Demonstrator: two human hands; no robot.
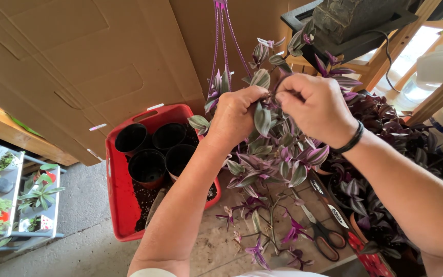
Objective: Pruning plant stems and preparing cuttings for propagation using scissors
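Stems of the hanging purple-and-green plant [278,149] pass between both hands. Left hand [236,114] pinches a leafy stem, fingers closed; right hand [314,107], just beside it, grips another stem above the scissors [320,225].

Both hands [278,110] raised, fingertips pinched.

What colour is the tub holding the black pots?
Red. The tub shows plainly in the head view, left of the left hand.

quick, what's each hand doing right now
Left hand: closed, pinching a stem of the hanging purple-and-green plant.
Right hand: closed, fingertips pinched on the same plant's stem near the top.
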